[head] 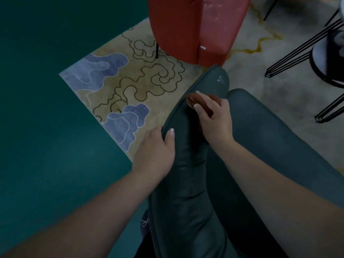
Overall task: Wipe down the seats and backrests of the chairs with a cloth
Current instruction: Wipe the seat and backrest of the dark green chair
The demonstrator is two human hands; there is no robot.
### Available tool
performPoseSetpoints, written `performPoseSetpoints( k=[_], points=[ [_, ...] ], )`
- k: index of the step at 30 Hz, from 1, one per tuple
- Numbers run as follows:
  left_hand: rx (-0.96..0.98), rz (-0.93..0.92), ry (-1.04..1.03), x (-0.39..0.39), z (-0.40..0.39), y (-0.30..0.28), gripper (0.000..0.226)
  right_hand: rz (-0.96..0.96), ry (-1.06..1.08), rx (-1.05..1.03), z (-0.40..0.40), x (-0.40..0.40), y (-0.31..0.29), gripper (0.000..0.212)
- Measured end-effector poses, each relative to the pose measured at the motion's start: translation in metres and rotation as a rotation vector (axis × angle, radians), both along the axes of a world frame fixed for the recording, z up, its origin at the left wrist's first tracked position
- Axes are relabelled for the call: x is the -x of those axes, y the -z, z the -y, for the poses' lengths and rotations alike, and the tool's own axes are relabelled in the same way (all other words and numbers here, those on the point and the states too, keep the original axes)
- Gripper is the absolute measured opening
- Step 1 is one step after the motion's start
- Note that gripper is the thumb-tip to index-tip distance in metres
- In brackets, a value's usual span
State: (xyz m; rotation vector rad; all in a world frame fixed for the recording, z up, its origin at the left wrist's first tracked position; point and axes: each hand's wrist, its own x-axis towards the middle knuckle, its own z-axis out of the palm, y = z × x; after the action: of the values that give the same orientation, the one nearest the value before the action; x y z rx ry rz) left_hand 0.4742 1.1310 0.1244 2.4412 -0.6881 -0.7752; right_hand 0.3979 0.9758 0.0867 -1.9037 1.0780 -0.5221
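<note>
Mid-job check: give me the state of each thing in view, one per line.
Green chair: backrest top under both hands, shiny patches near its far end.
Cloth: brown, bunched, pressed on the green backrest.
Right hand: grip on the cloth.
Left hand: holds the backrest's edge, thumb over the top.
Red chair: upright on the rug, untouched, seat shiny.
Rug: flat on the floor.

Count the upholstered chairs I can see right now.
2. The dark teal chair is under both hands, its backrest running up the middle; the red chair stands behind it at top centre. Black wire legs at right may belong to more.
</note>
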Motion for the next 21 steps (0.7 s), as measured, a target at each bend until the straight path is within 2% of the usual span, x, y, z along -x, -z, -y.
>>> performPoseSetpoints(
  k=[5, 10, 14, 16, 19, 21],
  points=[
    [-0.041, 0.128, 0.202, -0.029, 0.087, 0.011, 0.066, 0.169, 0.309, -0.182, 0.027, 0.012, 0.003, 0.031],
    [-0.060, 0.286, 0.212, -0.030, 0.093, 0.027, 0.063, 0.309, 0.458, -0.294, 0.066, 0.012, 0.011, 0.028],
    [-0.091, 0.401, 0.225, -0.028, 0.094, 0.032, 0.065, 0.283, 0.431, -0.308, 0.119, -0.014, 0.007, 0.029],
    [-0.090, 0.420, 0.217, -0.026, 0.093, 0.033, 0.066, 0.210, 0.355, -0.274, 0.136, -0.034, 0.007, 0.033],
    [-0.090, 0.437, 0.208, -0.025, 0.092, 0.031, 0.065, 0.087, 0.262, -0.177, 0.117, -0.041, 0.022, 0.037],
    [-0.079, 0.446, 0.217, -0.024, 0.092, 0.031, 0.064, 0.078, 0.158, -0.006, 0.083, -0.029, 0.027, 0.039]
  ],
)
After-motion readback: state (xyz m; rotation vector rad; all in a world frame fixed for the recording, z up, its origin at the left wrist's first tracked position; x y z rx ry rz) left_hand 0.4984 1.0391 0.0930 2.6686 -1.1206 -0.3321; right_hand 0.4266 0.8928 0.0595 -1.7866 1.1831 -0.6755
